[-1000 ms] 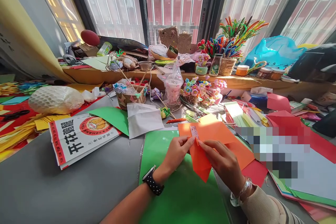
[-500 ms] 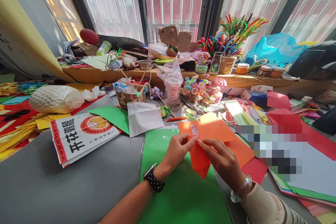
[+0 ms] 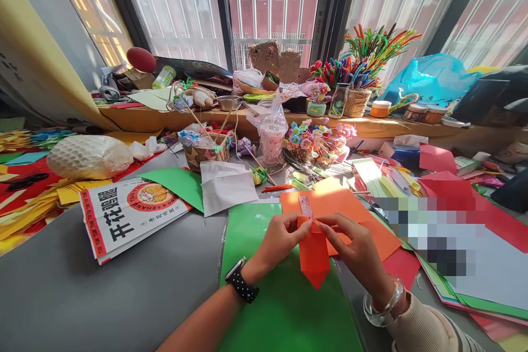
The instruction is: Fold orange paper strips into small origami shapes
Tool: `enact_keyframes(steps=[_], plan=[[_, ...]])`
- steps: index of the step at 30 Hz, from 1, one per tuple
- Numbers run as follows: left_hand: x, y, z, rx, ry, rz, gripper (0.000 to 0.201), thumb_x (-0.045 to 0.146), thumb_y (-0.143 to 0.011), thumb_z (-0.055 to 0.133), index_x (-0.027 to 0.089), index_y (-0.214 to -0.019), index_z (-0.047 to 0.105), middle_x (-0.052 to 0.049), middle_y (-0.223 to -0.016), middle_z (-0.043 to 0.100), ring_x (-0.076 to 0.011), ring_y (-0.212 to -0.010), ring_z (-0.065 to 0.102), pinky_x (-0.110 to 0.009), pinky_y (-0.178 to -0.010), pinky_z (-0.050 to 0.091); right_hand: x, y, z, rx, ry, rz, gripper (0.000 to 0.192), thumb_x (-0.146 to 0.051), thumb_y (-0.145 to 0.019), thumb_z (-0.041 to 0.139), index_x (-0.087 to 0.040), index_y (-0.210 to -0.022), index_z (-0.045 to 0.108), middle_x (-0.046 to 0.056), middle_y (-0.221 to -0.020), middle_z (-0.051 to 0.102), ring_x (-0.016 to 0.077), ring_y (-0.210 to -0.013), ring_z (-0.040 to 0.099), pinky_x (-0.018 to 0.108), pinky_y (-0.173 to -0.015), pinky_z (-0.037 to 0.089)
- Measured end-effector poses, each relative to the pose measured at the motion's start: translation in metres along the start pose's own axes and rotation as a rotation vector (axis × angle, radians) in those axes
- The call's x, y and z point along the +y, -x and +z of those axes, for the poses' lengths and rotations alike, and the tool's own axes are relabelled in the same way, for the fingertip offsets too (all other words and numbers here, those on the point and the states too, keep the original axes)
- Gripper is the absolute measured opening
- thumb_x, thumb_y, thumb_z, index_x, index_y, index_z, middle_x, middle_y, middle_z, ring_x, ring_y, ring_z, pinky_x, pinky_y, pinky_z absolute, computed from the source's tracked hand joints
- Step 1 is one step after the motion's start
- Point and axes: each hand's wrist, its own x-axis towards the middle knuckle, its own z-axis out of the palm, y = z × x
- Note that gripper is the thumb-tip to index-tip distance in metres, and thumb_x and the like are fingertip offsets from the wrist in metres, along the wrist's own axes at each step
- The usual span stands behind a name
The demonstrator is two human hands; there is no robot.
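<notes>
- Fingers (image 3: 304,226) of my left hand (image 3: 277,243) and right hand (image 3: 358,247): pinched together at the tips, holding folded orange paper (image 3: 314,263) by its upper end.
- Grey table (image 3: 124,302), with a green mat (image 3: 284,308) below my hands.
- Orange sheets (image 3: 350,204) just beyond.
- That paper's pointed end, toward me, over the mat.
- Pink patterned strip (image 3: 304,205), just past my fingertips.

The left hand (image 3: 284,236) and right hand (image 3: 355,245) are pinching a folded orange paper (image 3: 314,261), their fingertips almost meeting. Its pointed end is facing the wearer above a green sheet (image 3: 280,308) that is covering part of the grey desk (image 3: 144,291). A pink-patterned strip (image 3: 304,205) is showing just beyond the fingers. A printed bag (image 3: 136,212) is lying left, near a white paper (image 3: 226,190).
</notes>
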Motion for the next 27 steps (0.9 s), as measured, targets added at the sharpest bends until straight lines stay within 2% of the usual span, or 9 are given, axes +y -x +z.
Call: enact_keyframes(steps=[4, 11, 15, 19, 22, 27], plan=[[0.001, 0.001, 0.001, -0.036, -0.031, 0.020, 0.028, 0.036, -0.073, 0.046, 0.012, -0.060, 0.052, 0.003, -0.054, 0.038, -0.0068, -0.051, 0.032, -0.019, -0.044, 0.024, 0.000, -0.002, -0.005, -0.163, -0.168, 0.226, 0.026, -0.037, -0.077, 0.046, -0.015, -0.066, 0.057, 0.002, -0.064, 0.057, 0.0141, -0.062, 0.055, 0.023, -0.055, 0.047], [0.000, 0.001, 0.002, -0.090, -0.102, 0.024, 0.030, 0.037, -0.074, 0.045, 0.013, -0.057, 0.049, 0.004, -0.052, 0.037, -0.0069, -0.050, 0.032, -0.019, -0.045, 0.024, 0.003, -0.004, -0.010, -0.327, -0.357, 0.463, 0.030, -0.043, -0.071, 0.052, -0.015, -0.062, 0.053, -0.002, -0.059, 0.049, 0.0105, -0.056, 0.050, 0.020, -0.050, 0.044], [0.000, 0.000, 0.001, -0.122, 0.004, -0.054, 0.030, 0.040, -0.072, 0.047, 0.012, -0.064, 0.054, 0.001, -0.059, 0.046, -0.0089, -0.055, 0.040, -0.019, -0.048, 0.031, 0.002, -0.005, -0.011, -0.319, -0.365, 0.502, 0.029, -0.043, -0.070, 0.052, -0.015, -0.062, 0.052, -0.003, -0.058, 0.048, 0.0089, -0.054, 0.047, 0.018, -0.047, 0.040], [0.000, -0.001, 0.000, -0.203, 0.175, -0.146, 0.032, 0.040, -0.071, 0.050, 0.011, -0.079, 0.058, -0.003, -0.074, 0.056, -0.0122, -0.065, 0.049, -0.022, -0.058, 0.037, 0.002, -0.006, -0.011, -0.271, -0.356, 0.447, 0.028, -0.041, -0.072, 0.051, -0.015, -0.062, 0.052, -0.002, -0.060, 0.048, 0.0098, -0.057, 0.047, 0.020, -0.051, 0.040], [-0.003, -0.001, 0.000, -0.243, 0.223, -0.184, 0.034, 0.040, -0.070, 0.052, 0.010, -0.083, 0.059, -0.005, -0.078, 0.058, -0.0138, -0.068, 0.051, -0.024, -0.062, 0.038, 0.002, -0.006, -0.012, -0.275, -0.369, 0.414, 0.026, -0.039, -0.073, 0.050, -0.014, -0.062, 0.052, -0.002, -0.060, 0.048, 0.0097, -0.057, 0.047, 0.020, -0.053, 0.041], [-0.006, -0.003, -0.001, -0.263, 0.257, -0.185, 0.033, 0.038, -0.069, 0.055, 0.008, -0.082, 0.059, -0.006, -0.078, 0.058, -0.0143, -0.070, 0.051, -0.024, -0.062, 0.038, 0.002, -0.006, -0.012, -0.289, -0.405, 0.476, 0.026, -0.040, -0.071, 0.052, -0.015, -0.065, 0.053, -0.001, -0.063, 0.051, 0.0109, -0.061, 0.050, 0.020, -0.054, 0.042]])
